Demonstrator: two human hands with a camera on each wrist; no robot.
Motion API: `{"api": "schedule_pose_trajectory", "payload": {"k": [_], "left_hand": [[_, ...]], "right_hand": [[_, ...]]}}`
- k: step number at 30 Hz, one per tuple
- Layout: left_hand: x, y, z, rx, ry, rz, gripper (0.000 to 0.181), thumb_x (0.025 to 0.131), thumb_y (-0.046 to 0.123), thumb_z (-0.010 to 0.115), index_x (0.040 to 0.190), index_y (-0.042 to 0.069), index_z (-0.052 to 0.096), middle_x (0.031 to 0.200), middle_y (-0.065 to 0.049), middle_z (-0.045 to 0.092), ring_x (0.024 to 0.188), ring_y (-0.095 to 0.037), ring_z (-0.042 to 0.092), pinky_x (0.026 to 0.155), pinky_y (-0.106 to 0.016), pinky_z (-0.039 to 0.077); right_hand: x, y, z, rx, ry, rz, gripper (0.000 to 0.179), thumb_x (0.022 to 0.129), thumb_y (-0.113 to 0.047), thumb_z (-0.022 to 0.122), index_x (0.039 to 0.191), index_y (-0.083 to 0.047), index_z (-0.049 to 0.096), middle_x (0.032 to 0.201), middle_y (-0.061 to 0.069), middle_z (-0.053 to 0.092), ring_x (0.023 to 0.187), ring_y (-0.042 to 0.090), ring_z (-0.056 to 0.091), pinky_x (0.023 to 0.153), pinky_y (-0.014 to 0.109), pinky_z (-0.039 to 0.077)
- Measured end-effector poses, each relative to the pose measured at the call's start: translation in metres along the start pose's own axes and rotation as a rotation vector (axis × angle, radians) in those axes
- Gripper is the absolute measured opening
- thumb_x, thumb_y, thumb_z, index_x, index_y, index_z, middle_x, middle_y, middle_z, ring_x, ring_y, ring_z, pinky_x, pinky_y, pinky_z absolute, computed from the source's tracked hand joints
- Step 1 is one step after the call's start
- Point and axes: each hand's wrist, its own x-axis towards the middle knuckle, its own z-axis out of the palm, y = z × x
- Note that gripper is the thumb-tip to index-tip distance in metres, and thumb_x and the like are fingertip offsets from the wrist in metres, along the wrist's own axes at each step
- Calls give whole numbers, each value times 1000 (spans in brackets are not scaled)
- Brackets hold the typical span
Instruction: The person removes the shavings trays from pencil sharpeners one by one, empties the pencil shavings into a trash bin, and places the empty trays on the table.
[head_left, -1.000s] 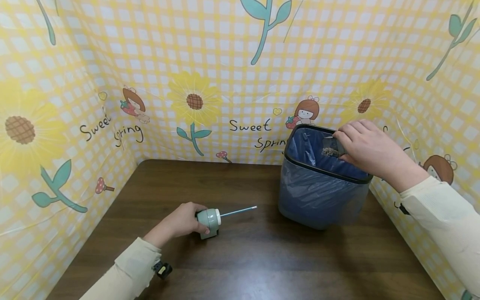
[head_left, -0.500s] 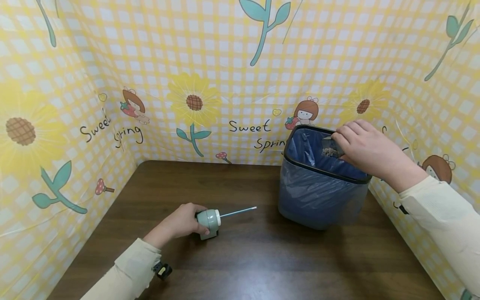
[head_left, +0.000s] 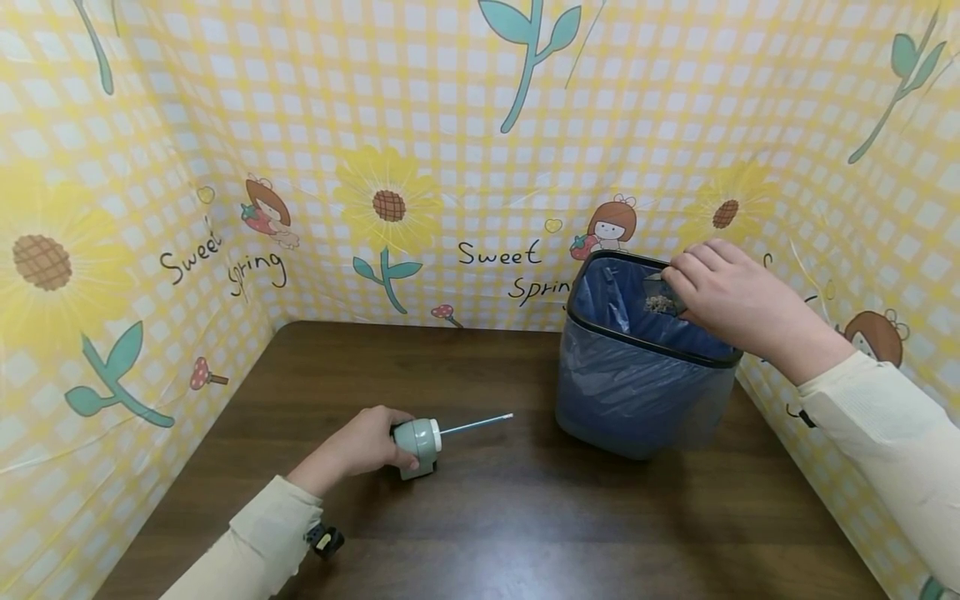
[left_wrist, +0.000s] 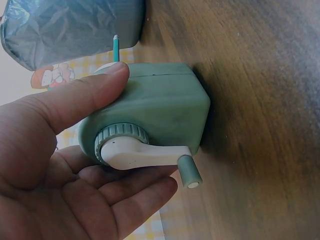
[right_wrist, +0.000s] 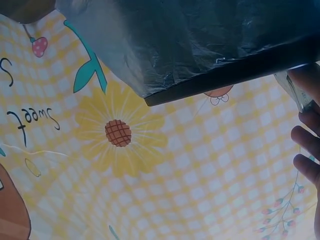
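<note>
My left hand [head_left: 367, 442] grips a green crank pencil sharpener [head_left: 415, 439] on the table. In the left wrist view, the thumb lies on the sharpener's body [left_wrist: 155, 95] and the fingers lie below its white crank [left_wrist: 135, 154]. A blue pencil [head_left: 477, 423] sticks out of the sharpener's white front, pointing right. Over the bin's opening, my right hand [head_left: 742, 296] holds a small see-through shavings drawer [head_left: 660, 287] with shavings [head_left: 659, 304] in it. The right wrist view shows only part of the drawer [right_wrist: 297, 92] and some fingers at the right edge.
A bin [head_left: 637, 400] with a dark rim and a bluish plastic liner stands at the back right of the brown wooden table [head_left: 525, 517]. Yellow checked sheeting [head_left: 480, 167] with printed flowers surrounds the table at the back and sides.
The shavings drawer in my right hand has tilted very slightly over the bin. My left hand, the sharpener and the pencil have stayed in place.
</note>
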Motion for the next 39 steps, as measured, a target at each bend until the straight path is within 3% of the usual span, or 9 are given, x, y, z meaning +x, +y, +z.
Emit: {"api": "schedule_pose_trajectory", "payload": {"k": [21, 28, 39], "left_hand": [[1, 1, 0, 0, 5, 1, 68, 70, 26, 95, 129, 2, 68, 103, -5, 71, 85, -18, 63, 73, -36, 54], [-1, 2, 0, -3, 4, -3, 68, 70, 25, 95, 128, 2, 68, 103, -4, 71, 85, -18, 63, 73, -36, 54], [0, -1, 1, -7, 5, -1, 69, 71, 25, 95, 130, 2, 67, 103, -5, 71, 85, -18, 63, 73, -36, 54]], "right_hand": [[1, 1, 0, -46, 18, -46, 47, 80, -5, 85, 118, 9, 61, 113, 25, 61, 105, 42, 57, 100, 52, 44], [0, 0, -1, -68, -28, -46, 49, 78, 2, 86, 121, 8, 62, 117, 25, 62, 109, 41, 57, 102, 52, 43], [2, -1, -2, -79, -36, -51, 47, 80, 4, 84, 121, 8, 62, 116, 25, 62, 109, 41, 57, 101, 52, 43]]}}
